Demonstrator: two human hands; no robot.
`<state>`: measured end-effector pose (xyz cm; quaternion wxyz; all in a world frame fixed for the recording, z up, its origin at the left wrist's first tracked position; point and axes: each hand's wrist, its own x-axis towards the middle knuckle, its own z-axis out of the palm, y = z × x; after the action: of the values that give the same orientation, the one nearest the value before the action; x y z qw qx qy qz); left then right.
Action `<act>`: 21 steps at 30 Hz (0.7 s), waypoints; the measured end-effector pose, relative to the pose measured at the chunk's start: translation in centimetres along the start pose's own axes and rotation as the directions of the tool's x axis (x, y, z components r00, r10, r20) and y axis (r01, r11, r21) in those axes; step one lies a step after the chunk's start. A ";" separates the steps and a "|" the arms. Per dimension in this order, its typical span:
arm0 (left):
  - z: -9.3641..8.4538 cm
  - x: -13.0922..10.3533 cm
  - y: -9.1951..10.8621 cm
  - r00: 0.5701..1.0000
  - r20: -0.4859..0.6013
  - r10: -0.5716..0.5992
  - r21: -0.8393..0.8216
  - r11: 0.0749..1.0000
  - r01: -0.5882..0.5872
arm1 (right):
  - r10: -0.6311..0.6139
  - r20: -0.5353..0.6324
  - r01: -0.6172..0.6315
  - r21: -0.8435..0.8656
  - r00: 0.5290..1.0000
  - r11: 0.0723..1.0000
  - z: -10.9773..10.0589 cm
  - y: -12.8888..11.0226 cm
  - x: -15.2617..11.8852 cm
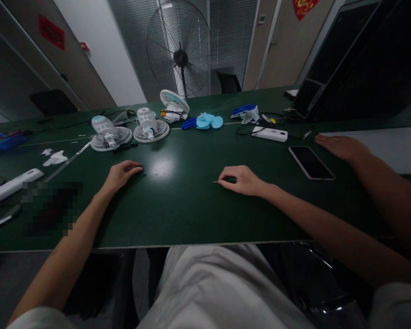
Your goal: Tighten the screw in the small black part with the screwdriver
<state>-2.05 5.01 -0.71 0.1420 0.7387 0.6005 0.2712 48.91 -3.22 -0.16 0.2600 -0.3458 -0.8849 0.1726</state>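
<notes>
My left hand (125,174) rests on the green table (178,205), its fingers closed round a small dark object at the fingertips, too small to name. To the right, my right hand (239,179) is closed on a small screwdriver (230,179) with a dark handle, its thin metal tip pointing left just above the tabletop. A phone (311,162) lies face up to the right of my right hand. Beyond my left hand sit two small white fans (110,137) (150,130), heads down.
Another person's hand (342,146) lies on the table at the right. Farther back are a third small fan (174,105), light blue blades (208,120), blue and white gloves (248,113) and a white power strip (270,134). Another white strip (15,184) lies at the left.
</notes>
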 end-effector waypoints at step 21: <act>3.0 -0.6 4.9 0.994 0.017 0.106 0.010 0.994 -0.106 | -0.004 -0.001 0.004 -0.008 1.000 1.000 0.0 0.1 0.0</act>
<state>3.56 3.62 -0.61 0.1282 0.7725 0.5608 0.2691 48.93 -3.15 -0.23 0.2596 -0.3449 -0.8862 0.1685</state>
